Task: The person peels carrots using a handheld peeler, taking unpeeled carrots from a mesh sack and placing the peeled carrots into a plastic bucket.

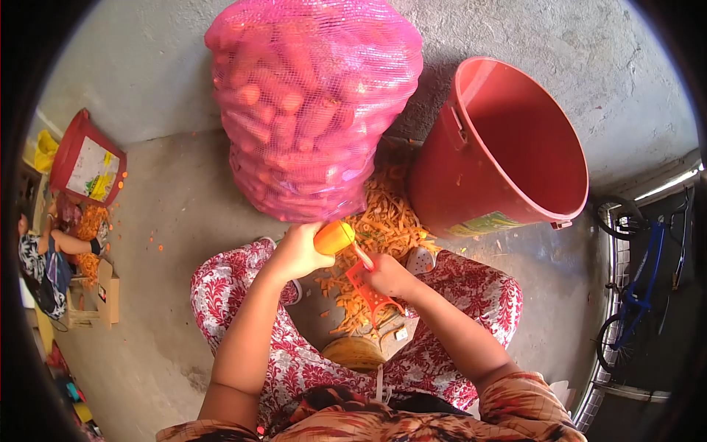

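My left hand [298,254] is closed around a thick carrot [335,238], whose bright orange end points to the right. Just beside it, my right hand [388,277] grips an orange-red plastic peeler [370,291] with holes in its flat body. The peeler's upper end is close to the carrot; whether they touch I cannot tell. Beneath both hands, a heap of carrot peelings [394,221] spreads over the floor between my legs. A pink mesh sack [317,110] full of carrots stands right in front of my left hand.
A large red bucket [442,173] stands front right, tilted in view. At far left are another red bucket [79,158], a seated person [55,250], more orange peelings [92,228] and a cardboard box [109,291]. A blue bicycle [639,287] is at right.
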`<act>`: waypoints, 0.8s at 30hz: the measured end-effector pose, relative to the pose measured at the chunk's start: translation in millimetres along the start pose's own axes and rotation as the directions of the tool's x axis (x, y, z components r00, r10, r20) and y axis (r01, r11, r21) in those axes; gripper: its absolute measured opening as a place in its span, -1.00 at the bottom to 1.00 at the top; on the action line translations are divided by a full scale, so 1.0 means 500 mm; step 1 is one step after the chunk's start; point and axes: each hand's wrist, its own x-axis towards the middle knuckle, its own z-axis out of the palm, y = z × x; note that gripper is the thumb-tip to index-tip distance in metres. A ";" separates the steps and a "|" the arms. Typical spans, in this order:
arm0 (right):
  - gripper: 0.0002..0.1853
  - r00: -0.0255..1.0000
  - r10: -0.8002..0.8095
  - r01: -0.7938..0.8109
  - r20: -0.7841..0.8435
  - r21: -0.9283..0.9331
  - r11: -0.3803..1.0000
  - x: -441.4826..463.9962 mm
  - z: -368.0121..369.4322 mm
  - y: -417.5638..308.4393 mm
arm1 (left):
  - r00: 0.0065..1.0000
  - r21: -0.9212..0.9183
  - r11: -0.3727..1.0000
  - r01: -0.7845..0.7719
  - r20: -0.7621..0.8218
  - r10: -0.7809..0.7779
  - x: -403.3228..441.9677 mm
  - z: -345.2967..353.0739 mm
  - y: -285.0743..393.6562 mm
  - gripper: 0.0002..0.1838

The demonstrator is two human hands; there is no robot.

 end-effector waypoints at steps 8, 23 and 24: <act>-0.76 0.996 0.090 -0.091 0.012 0.133 0.987 0.012 0.006 0.017 | 0.999 0.139 0.989 0.044 0.007 -0.045 -0.007 0.012 0.026 -0.69; -0.72 0.917 0.326 -0.150 0.231 -0.558 0.816 0.032 0.028 0.053 | 0.964 -0.330 0.942 -0.050 0.232 0.133 -0.018 -0.007 0.056 -0.71; -0.72 0.909 0.327 -0.121 0.259 -0.586 0.801 0.031 0.038 0.063 | 0.952 -0.209 0.977 -0.029 0.293 0.091 -0.014 -0.002 0.066 -0.62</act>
